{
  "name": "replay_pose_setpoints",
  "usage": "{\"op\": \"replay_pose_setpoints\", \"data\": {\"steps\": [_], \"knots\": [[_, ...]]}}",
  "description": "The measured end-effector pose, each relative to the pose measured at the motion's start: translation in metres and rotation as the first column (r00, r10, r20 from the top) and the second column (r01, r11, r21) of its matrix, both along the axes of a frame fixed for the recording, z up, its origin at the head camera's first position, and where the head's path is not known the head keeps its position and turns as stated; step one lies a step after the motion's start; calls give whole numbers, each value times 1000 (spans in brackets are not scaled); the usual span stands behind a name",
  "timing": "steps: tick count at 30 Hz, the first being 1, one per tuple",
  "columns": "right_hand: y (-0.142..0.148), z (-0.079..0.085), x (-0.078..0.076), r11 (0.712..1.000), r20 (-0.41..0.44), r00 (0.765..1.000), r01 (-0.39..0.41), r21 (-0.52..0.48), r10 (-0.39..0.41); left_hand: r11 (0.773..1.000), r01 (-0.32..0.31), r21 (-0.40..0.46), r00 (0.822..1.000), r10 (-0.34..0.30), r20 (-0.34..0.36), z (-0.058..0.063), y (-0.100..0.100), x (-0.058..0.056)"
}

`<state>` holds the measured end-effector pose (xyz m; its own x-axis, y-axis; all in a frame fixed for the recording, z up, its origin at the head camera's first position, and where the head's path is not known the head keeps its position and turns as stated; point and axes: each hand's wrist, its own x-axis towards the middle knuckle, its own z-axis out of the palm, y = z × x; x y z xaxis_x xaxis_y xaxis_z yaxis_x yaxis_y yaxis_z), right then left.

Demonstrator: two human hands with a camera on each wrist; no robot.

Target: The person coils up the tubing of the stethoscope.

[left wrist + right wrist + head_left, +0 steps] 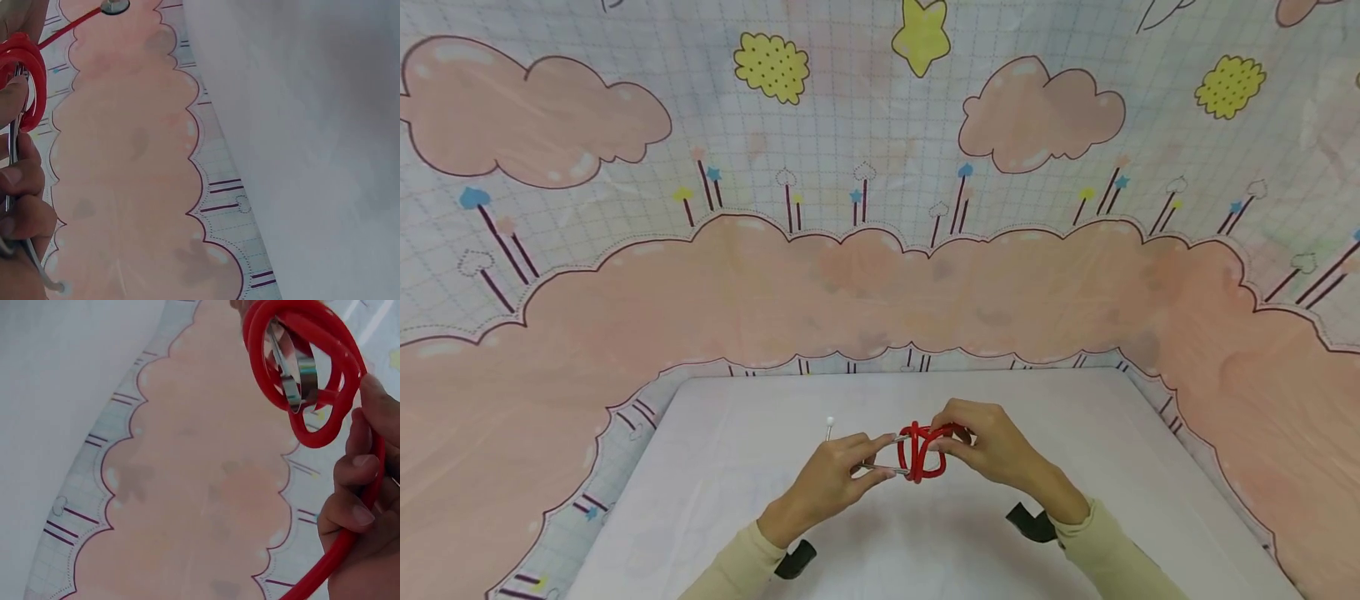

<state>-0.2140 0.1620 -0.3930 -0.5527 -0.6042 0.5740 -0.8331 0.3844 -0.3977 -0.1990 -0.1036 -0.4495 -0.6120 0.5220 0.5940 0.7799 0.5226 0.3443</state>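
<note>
Both hands hold a stethoscope with red tubing (915,457) in front of the person, above the white tabletop. My left hand (829,477) grips its metal ear tubes (14,147), fingers curled round them. One white ear tip (830,420) sticks up behind that hand. The tubing is wound in several loops around the metal end, as the right wrist view shows. With thumb and fingers, my right hand (988,435) pinches the tubing just right of the loops, and a length of tube (340,547) runs along its fingers. A round metal chest piece (115,6) shows at the top of the left wrist view.
The white table (715,467) lies beneath both hands. Patterned cloth (925,292) with pink clouds and stars surrounds it at the back and sides. Black pieces (1032,523) show near each wrist.
</note>
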Motion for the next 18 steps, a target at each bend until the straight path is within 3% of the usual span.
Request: {"op": "replay_pose_setpoints", "data": {"steps": [7,18], "knots": [[3,3,-3,993,56,992,-114,5,114,998,70,0,996,-70,-54,3,1,4],[6,-2,-15,987,138,977,-156,-39,160,987,158,9,981,-156,-114,7,4,8]]}}
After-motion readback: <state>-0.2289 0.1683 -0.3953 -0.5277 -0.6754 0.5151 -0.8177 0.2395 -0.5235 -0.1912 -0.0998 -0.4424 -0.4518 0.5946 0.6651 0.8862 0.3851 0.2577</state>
